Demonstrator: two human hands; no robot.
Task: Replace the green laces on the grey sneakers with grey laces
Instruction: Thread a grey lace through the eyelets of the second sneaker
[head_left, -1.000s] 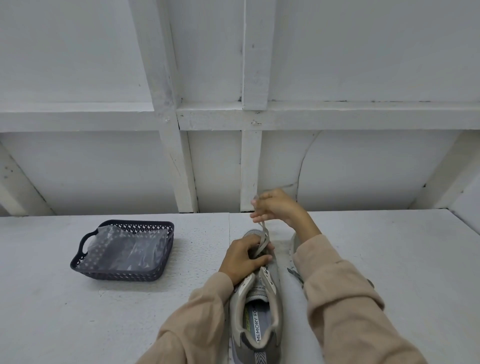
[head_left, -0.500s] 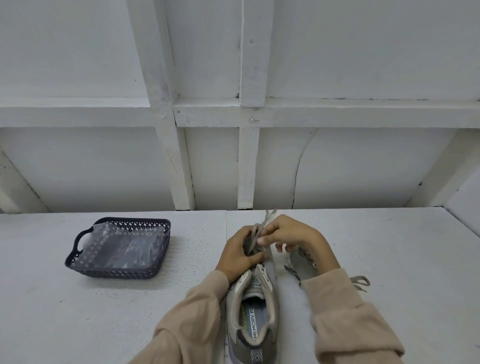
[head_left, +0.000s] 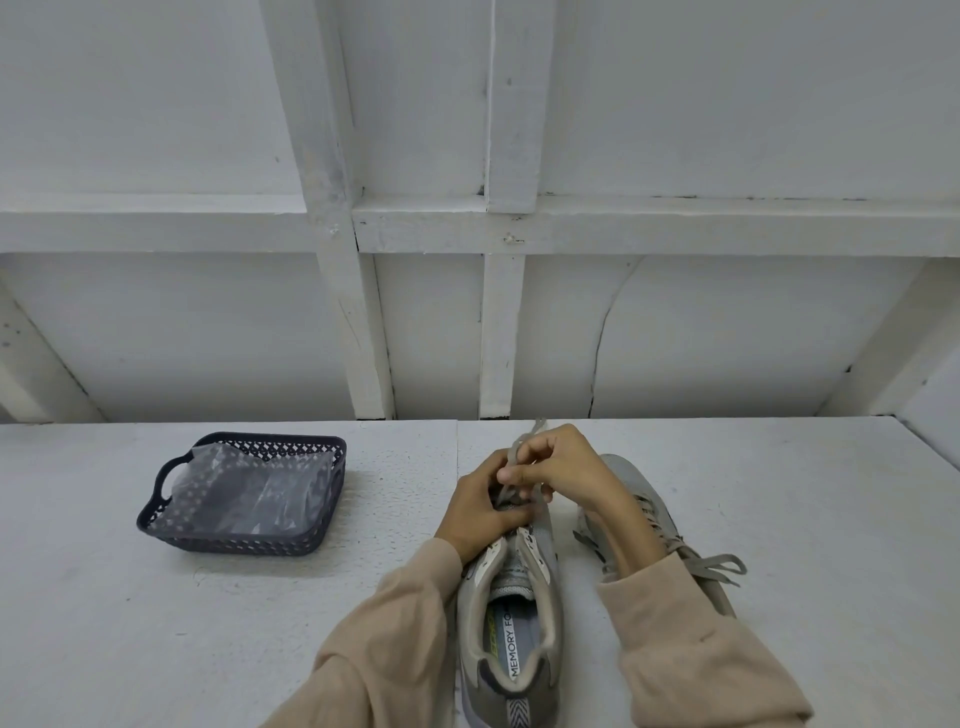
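- The right hand (head_left: 563, 467) has dropped back from its high pull toward the table's (head_left: 156, 623) back edge. It now sits low over the sneaker (head_left: 511, 644), knuckle to knuckle with the left hand (head_left: 480, 517).
- The lace (head_left: 514, 454) was drawn out long and taut a second ago. Only a short end now sticks up past the right hand's fingers.
- I read this as one eyelet pulled through and the hands closing in for the next. The lace looks grey, not green, so this would be the relacing half of the job (no green lace shows anywhere).
- Right hand: thumb and forefinger pinch the lace just above the shoe, with the other fingers curled.
- Left hand: fingers curled round the sneaker's upper at the eyelets, holding it down. I cannot tell whether it also pinches the lace.
- The sneaker lies at the middle of the near edge, heel toward the person and its opening bare of lace at the top.
- The second sneaker (head_left: 631, 478) lies just beside it on the right, partly under the right forearm. Its grey laces (head_left: 714, 566) are in and trail loose, so it seems done apart from tying.
- The basket (head_left: 234, 545) is well apart on the left half of the table, about midway between the back and near edges, and has not moved.
- It holds a crumpled clear bag (head_left: 249, 488). I cannot tell what lies in or under the bag.
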